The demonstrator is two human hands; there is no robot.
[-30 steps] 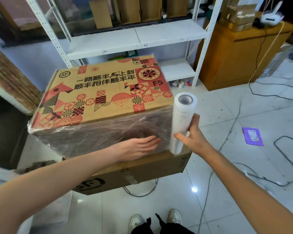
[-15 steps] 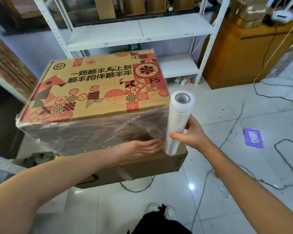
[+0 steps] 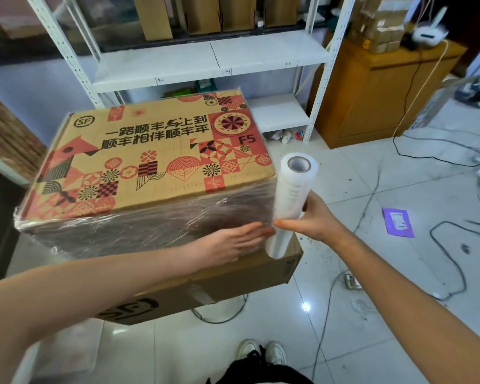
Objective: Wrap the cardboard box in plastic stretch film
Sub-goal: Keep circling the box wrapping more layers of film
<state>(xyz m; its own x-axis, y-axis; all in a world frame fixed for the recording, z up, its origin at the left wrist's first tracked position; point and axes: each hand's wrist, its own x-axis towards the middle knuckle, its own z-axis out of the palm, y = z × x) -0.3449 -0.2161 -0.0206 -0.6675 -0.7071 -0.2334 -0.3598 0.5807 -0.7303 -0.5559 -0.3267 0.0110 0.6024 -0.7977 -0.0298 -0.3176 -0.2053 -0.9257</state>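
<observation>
A printed cardboard box [image 3: 155, 159] with red and black patterns stands on a second, plain cardboard box [image 3: 233, 281]. Clear stretch film [image 3: 139, 228] covers its near side, wrinkled and shiny. My left hand [image 3: 233, 241] lies flat with straight fingers against that filmed side near the right corner. My right hand [image 3: 313, 220] grips a white roll of stretch film [image 3: 293, 195], held upright just off the box's near right corner, with film running from the roll onto the box.
White metal shelving [image 3: 211, 65] stands behind the boxes, with cardboard pieces on top. A wooden cabinet [image 3: 372, 92] is at the right. Cables [image 3: 449, 261] and a purple envelope [image 3: 398, 221] lie on the tiled floor. My shoes [image 3: 261, 353] show below.
My view has shifted slightly. The roll stays at the box's near right corner, and my left hand has slid a little right along the filmed side toward it.
</observation>
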